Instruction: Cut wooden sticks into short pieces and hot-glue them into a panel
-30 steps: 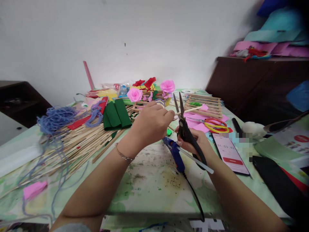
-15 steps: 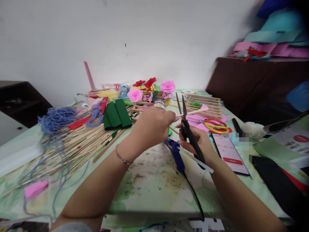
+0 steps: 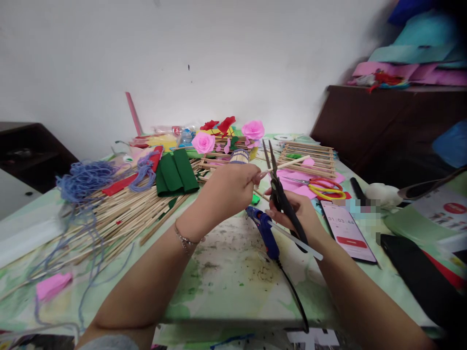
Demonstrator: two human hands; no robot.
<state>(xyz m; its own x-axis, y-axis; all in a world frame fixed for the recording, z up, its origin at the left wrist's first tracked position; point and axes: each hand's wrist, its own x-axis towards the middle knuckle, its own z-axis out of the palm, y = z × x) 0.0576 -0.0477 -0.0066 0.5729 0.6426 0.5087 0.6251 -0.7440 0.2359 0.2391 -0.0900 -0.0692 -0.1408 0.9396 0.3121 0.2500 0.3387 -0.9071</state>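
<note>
Holding a thin wooden stick [image 3: 288, 164] between the blades of black shears [image 3: 282, 201] above a cluttered craft table [image 3: 226, 277].

From the left: blue yarn [image 3: 85, 177] lies tangled over a heap of bamboo sticks [image 3: 120, 214], with folded green felt [image 3: 177, 172] and pink paper roses [image 3: 203, 142] beyond. The left hand [image 3: 228, 189] has its fingers pinched on the stick's near end, keeping it roughly level above the table. The right hand [image 3: 295, 214] is clenched round the shears' handles, the blades parted around the stick (whether they touch it cannot be told). A blue glue gun [image 3: 264, 233] lies just beneath, a phone [image 3: 348, 231] to the right. The stick looks light, stiff and brittle, likely to splinter or flick away; gripping close to the blades would probably steady it best.
</note>
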